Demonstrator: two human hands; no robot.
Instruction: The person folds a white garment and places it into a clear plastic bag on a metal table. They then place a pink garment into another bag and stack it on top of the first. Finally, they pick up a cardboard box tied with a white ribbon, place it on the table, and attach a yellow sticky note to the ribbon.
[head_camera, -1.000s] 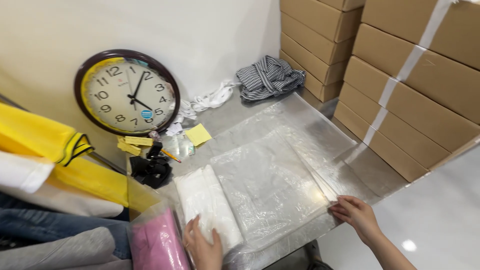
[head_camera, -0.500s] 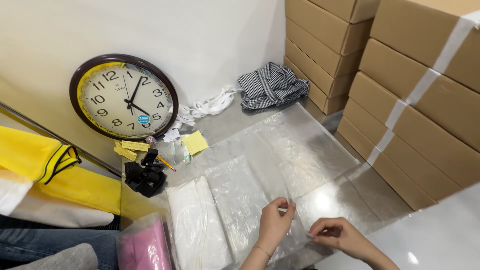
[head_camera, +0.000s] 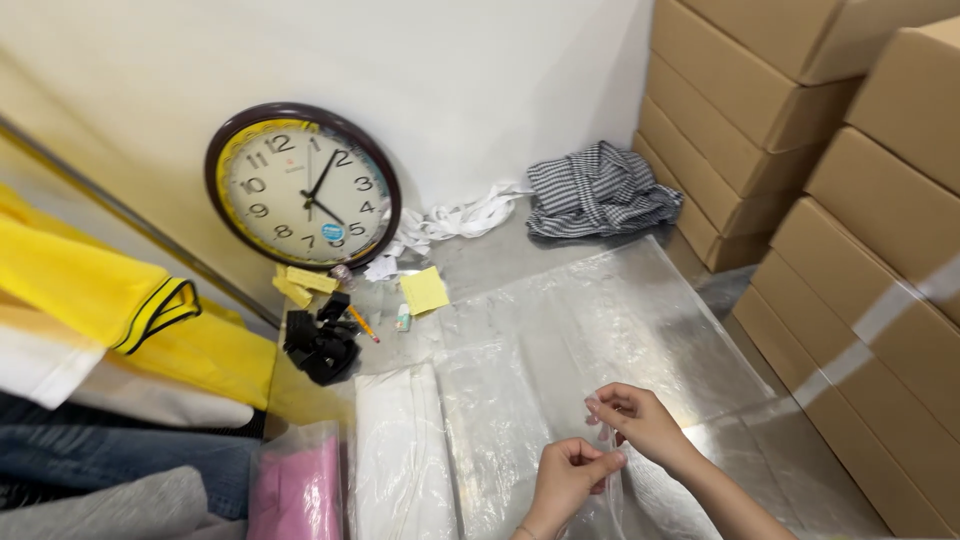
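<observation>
Both hands meet low in the middle of the view, over the grey bench (head_camera: 500, 260). The left hand (head_camera: 568, 478) and the right hand (head_camera: 640, 422) each pinch the top edge of a clear plastic bag (head_camera: 608, 490), fingers pressed together on the thin film; the bag hangs down between them, just above more clear plastic sheets (head_camera: 600, 330) spread flat on the bench. A folded white cloth in plastic (head_camera: 400, 460) lies just left of the hands. Further back, a round wall clock (head_camera: 305, 187) leans against the wall, with yellow sticky notes (head_camera: 424, 290) and a black tool (head_camera: 322, 345) near it. A striped cloth (head_camera: 598, 190) lies beside stacked cardboard boxes (head_camera: 800, 120). Yellow clothing (head_camera: 110, 290) hangs at the left.
</observation>
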